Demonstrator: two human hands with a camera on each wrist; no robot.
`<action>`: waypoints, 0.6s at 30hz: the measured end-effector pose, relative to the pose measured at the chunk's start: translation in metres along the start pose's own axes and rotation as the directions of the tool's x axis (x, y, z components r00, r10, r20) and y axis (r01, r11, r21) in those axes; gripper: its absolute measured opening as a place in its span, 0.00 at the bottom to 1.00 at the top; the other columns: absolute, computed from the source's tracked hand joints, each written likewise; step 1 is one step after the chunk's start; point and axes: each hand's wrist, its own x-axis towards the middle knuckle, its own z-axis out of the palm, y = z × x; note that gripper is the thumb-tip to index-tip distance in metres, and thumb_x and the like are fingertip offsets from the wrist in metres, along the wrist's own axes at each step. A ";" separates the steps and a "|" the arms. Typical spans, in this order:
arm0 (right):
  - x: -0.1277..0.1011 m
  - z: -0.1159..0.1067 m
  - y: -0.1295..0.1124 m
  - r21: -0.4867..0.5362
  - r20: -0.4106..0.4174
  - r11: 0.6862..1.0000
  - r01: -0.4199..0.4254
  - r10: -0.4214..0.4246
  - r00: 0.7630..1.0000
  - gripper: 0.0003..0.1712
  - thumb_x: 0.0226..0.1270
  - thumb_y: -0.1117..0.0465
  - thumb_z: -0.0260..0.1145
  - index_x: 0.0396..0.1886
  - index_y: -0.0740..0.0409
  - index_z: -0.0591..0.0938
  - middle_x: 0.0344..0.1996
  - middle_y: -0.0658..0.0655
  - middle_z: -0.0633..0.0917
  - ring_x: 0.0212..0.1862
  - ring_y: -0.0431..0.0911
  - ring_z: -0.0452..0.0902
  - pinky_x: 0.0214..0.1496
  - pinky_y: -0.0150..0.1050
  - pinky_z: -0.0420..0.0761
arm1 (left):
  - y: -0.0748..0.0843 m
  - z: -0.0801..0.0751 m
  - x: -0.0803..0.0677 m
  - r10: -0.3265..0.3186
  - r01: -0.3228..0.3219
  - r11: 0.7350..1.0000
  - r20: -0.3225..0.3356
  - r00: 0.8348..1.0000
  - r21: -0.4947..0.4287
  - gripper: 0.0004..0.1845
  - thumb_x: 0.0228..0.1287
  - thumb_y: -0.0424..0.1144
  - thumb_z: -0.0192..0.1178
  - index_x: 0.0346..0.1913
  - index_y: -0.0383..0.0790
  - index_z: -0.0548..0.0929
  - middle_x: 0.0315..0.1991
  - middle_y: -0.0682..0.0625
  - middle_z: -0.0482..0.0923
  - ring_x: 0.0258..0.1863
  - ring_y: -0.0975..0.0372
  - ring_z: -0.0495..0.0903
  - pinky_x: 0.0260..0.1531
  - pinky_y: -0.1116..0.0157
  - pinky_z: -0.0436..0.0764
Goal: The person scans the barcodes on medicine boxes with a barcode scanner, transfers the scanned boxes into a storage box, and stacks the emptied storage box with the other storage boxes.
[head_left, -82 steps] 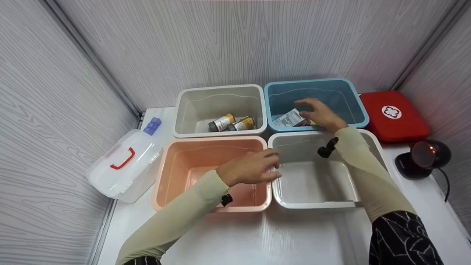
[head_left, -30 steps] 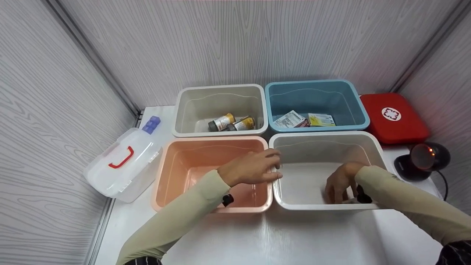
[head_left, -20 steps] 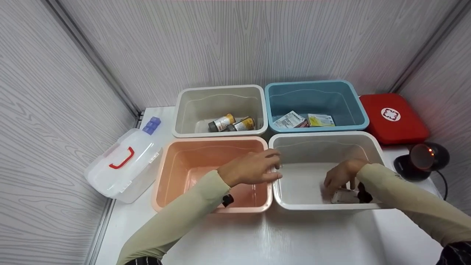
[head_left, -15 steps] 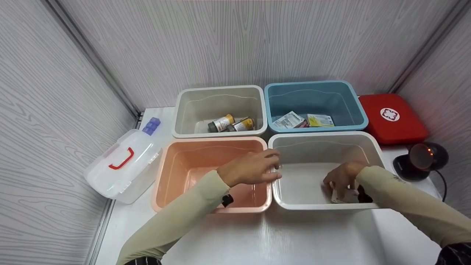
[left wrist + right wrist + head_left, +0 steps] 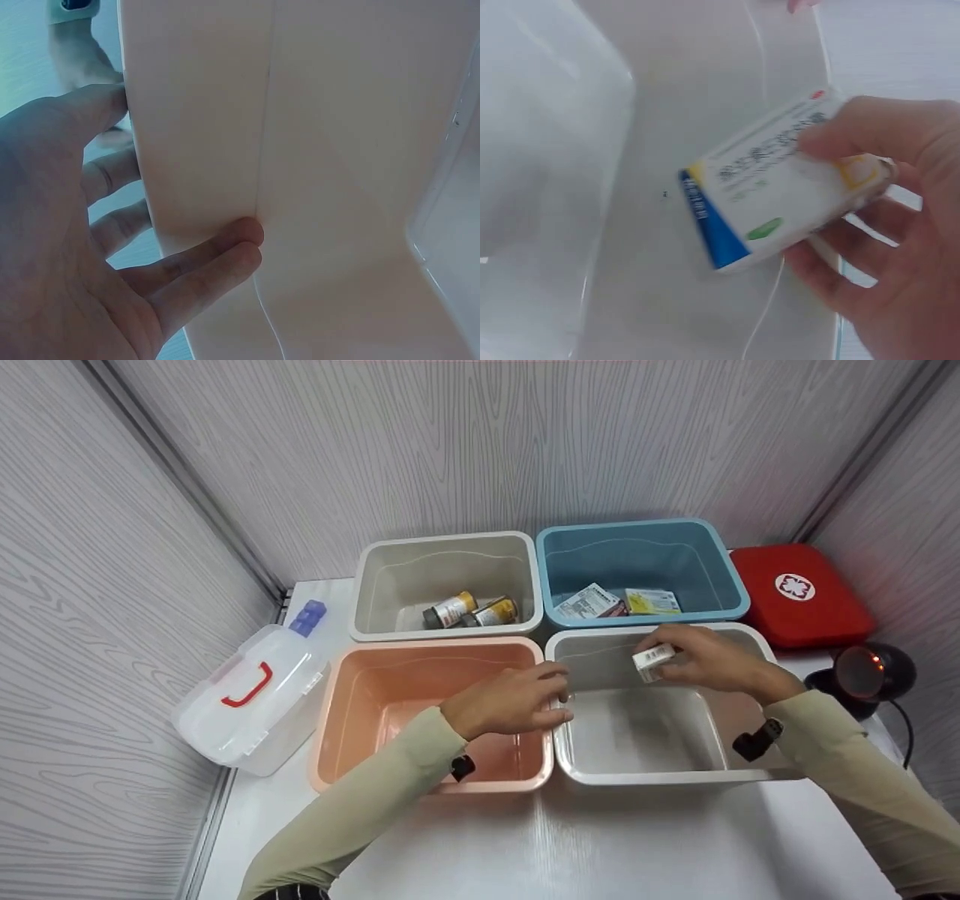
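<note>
My right hand point(image 5: 705, 660) pinches a small white medicine box point(image 5: 652, 661) over the back part of the front light-grey bin point(image 5: 637, 779). In the right wrist view this medicine box point(image 5: 757, 217) shows a blue and yellow corner and dark printed characters, with the thumb on its face and fingers beneath. My left hand point(image 5: 517, 701) rests with loose fingers across the adjoining rims of the peach bin point(image 5: 435, 643) and the light-grey one. The left wrist view shows two fingertips point(image 5: 244, 232) overlapping the bin's wall.
Behind stand a beige bin point(image 5: 450, 538) with two bottles point(image 5: 451, 609) and a blue bin point(image 5: 637, 531) holding a white box point(image 5: 589, 601) and a yellow box point(image 5: 651, 601). A red case point(image 5: 802, 619) and black device point(image 5: 862, 675) sit right; a clear red-handled box point(image 5: 277, 705) and purple pieces point(image 5: 306, 619) left.
My right hand has gone from the blue bin down to the front right corner of the light-grey bin, then lifted the medicine box up and back. The left hand has stayed put.
</note>
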 end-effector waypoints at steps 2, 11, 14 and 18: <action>-0.002 -0.001 -0.002 0.002 -0.083 0.999 0.032 -0.032 0.996 0.21 0.70 0.72 0.72 0.59 0.51 0.86 0.53 0.51 0.87 0.53 0.44 0.78 0.58 0.30 0.78 | 0.000 0.000 0.000 -0.002 0.002 1.000 -0.001 1.000 -0.001 0.22 0.84 0.58 0.55 0.62 0.45 0.82 0.80 0.44 0.70 0.66 0.51 0.82 0.66 0.52 0.83; -0.011 -0.007 -0.001 0.079 -0.188 0.993 -0.085 0.099 0.977 0.25 0.76 0.67 0.70 0.69 0.55 0.77 0.64 0.61 0.84 0.59 0.52 0.78 0.55 0.18 0.74 | 0.000 -0.002 -0.001 -0.026 0.026 0.999 0.018 1.000 -0.019 0.22 0.84 0.58 0.55 0.63 0.44 0.82 0.81 0.45 0.68 0.65 0.50 0.82 0.64 0.52 0.83; -0.015 -0.009 0.002 0.081 -0.246 0.992 -0.093 0.110 0.963 0.26 0.78 0.63 0.72 0.71 0.55 0.76 0.64 0.61 0.84 0.57 0.49 0.79 0.54 0.17 0.75 | 0.000 -0.002 -0.001 -0.035 0.035 0.999 0.026 0.999 -0.017 0.23 0.84 0.58 0.55 0.63 0.45 0.82 0.82 0.46 0.67 0.67 0.50 0.82 0.66 0.52 0.82; -0.026 -0.015 0.008 0.083 -0.380 0.994 -0.068 0.095 0.920 0.25 0.78 0.61 0.72 0.71 0.54 0.81 0.62 0.51 0.85 0.52 0.39 0.79 0.53 0.16 0.77 | -0.001 -0.001 0.000 -0.024 0.024 1.000 0.025 0.999 -0.010 0.23 0.85 0.59 0.54 0.64 0.46 0.82 0.82 0.46 0.67 0.69 0.51 0.80 0.68 0.51 0.81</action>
